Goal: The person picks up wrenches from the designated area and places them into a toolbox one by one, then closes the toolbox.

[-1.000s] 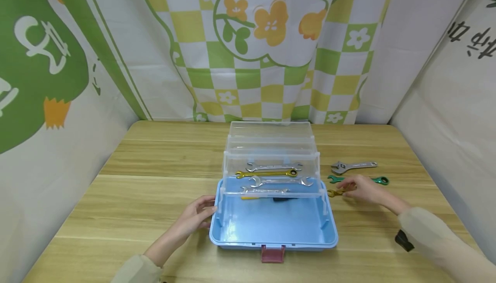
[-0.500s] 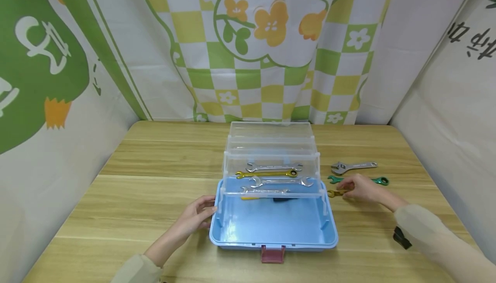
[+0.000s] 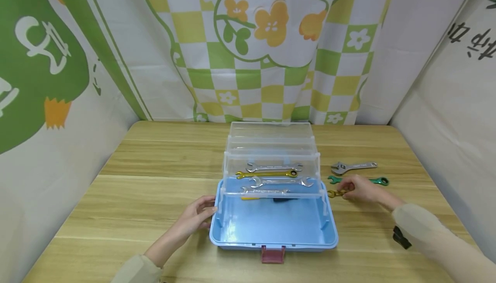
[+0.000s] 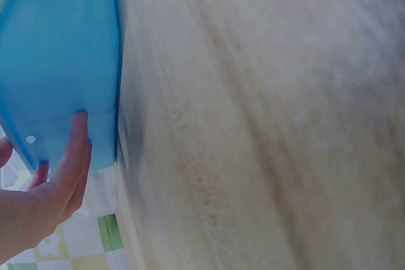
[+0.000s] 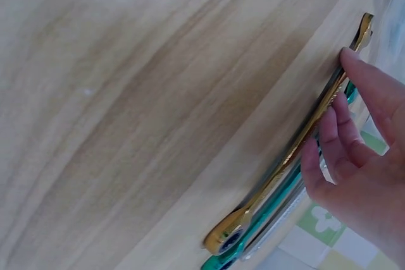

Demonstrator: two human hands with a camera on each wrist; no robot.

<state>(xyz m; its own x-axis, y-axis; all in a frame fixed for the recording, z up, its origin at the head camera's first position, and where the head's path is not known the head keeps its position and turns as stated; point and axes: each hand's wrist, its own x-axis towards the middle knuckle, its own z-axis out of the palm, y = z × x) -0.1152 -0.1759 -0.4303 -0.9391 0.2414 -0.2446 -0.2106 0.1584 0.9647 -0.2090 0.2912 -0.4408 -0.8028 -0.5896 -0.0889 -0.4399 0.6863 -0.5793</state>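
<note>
My right hand (image 3: 358,189) pinches a gold ratcheting combination wrench (image 5: 288,156) at the right of the table, thumb on one side of its shaft and fingertips on the other. Close behind it lies a green ratcheting wrench (image 3: 381,181), partly covered by this hand. A silver adjustable wrench (image 3: 354,167) is farther back. My left hand (image 3: 193,216) rests against the left side of a blue toolbox (image 3: 271,227); its fairly straight fingers touch the outer wall (image 4: 60,61) in the left wrist view, with the thumb near the rim.
Clear plastic trays (image 3: 271,145) stand raised at the toolbox's back. Several wrenches show there, among them another gold ratcheting wrench (image 3: 267,173). Beneath them peek a yellow piece and a black piece. A reddish latch (image 3: 273,254) hangs at the front. A printed curtain (image 3: 255,89) borders the table behind.
My right forearm and sleeve have shifted slightly to the left, while the fingers stay at the gold wrench. The left hand and the toolbox have not moved.
</note>
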